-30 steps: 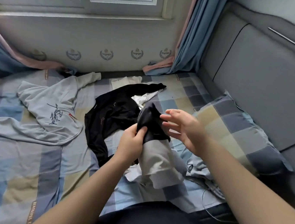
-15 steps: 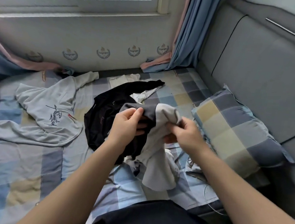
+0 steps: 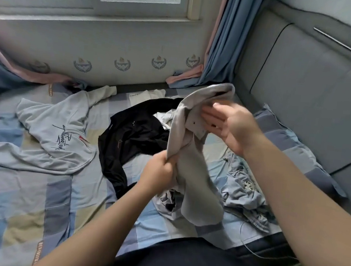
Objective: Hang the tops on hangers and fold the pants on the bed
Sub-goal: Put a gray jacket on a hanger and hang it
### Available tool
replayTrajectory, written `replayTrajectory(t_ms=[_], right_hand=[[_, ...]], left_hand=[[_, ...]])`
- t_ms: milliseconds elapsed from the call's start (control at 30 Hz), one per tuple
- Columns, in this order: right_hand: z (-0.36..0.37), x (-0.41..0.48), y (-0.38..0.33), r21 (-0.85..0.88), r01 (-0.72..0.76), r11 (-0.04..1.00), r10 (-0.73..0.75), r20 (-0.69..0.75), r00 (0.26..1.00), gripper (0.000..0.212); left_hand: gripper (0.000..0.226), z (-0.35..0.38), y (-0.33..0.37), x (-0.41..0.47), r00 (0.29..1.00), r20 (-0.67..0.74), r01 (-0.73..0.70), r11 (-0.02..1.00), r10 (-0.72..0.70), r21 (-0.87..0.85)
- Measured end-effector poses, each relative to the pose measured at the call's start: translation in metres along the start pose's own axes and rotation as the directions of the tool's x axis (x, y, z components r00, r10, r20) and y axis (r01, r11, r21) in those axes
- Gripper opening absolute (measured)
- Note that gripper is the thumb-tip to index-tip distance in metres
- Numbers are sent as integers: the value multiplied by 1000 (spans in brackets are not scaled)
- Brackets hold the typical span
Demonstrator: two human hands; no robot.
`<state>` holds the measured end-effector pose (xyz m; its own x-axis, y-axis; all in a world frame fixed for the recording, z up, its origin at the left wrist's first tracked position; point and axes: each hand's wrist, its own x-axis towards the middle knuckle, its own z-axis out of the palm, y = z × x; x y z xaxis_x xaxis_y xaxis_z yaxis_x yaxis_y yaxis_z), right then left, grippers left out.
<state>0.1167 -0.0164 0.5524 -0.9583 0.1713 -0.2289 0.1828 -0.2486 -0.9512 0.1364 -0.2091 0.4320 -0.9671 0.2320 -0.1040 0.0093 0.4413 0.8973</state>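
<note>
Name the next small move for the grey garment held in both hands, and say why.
Probably lift and shake out the bunched light grey fabric garment: the left hand grips it mid-length, the right hand props its top on straight fingers, and it hangs twisted.

Five garments show: one grey garment [image 3: 195,179] at centre, one black top [image 3: 130,136] just toward 9 o'clock of it, one grey printed sweatshirt [image 3: 55,141] farther toward 9, one white top [image 3: 146,95] at 12 and one crumpled blue-grey garment [image 3: 242,188] at 4. There are two hands, the left hand [image 3: 159,172] and the right hand [image 3: 234,126], one checked pillow [image 3: 296,138] at 3 o'clock, and five wall crests [image 3: 122,63] around 11 to 12.
</note>
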Motion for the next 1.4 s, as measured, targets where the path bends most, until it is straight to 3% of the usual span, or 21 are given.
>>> replayTrajectory(t_ms=[67,133,233,300,400,500,633,733,833,1033,1100,1167,1267,1333,1400], right_hand=[[-6,-7,18,-177,-39,983,50,60,997,17],[-11,-21,48,-314,-25,949,70,135,988,34],[-9,-48,103,-458,35,888,104,276,955,59],[-3,-58,137,-473,81,877,92,331,939,56],[-4,-54,164,-577,113,809,-17,170,985,31],[-21,-41,158,-701,72,710,-46,57,997,14],[-33,-36,119,-607,88,790,-30,104,994,6],[-29,-38,89,-434,35,900,-3,74,997,14],[-29,-35,62,-241,-45,970,57,42,998,14],[-41,-30,42,-136,-98,986,114,111,987,14],[-48,-28,43,-125,-120,985,136,124,983,22],[-57,-24,46,-122,-141,982,154,106,982,32],[-74,-14,59,-148,-146,978,134,-89,987,27],[-83,-10,70,-379,-148,914,56,-242,969,25],[-82,-18,80,-704,-143,696,-98,-290,952,31]], left_hand=[[31,-10,15,3,996,-86,12,983,-29,-185],[29,-18,30,5,982,-167,36,950,-92,-310],[25,-25,47,4,966,-157,103,863,-205,-495],[24,-24,53,1,961,-69,175,782,-268,-598],[24,-21,58,-1,948,28,245,670,-318,-701],[28,-31,56,2,947,-39,186,643,-319,-743],[32,-49,45,8,969,-71,111,676,-235,-729],[46,-41,36,1,976,108,219,838,-191,-499],[55,-15,29,-18,935,310,267,920,-175,-287],[23,0,25,-17,980,195,22,934,51,-357],[13,-3,26,-15,979,192,33,890,62,-455],[15,-9,31,-13,978,208,131,780,-1,-612],[18,-20,37,-11,925,369,355,553,-92,-753],[21,-22,39,-12,898,428,422,486,-106,-765],[26,-19,39,-14,896,420,437,441,-141,-784]])
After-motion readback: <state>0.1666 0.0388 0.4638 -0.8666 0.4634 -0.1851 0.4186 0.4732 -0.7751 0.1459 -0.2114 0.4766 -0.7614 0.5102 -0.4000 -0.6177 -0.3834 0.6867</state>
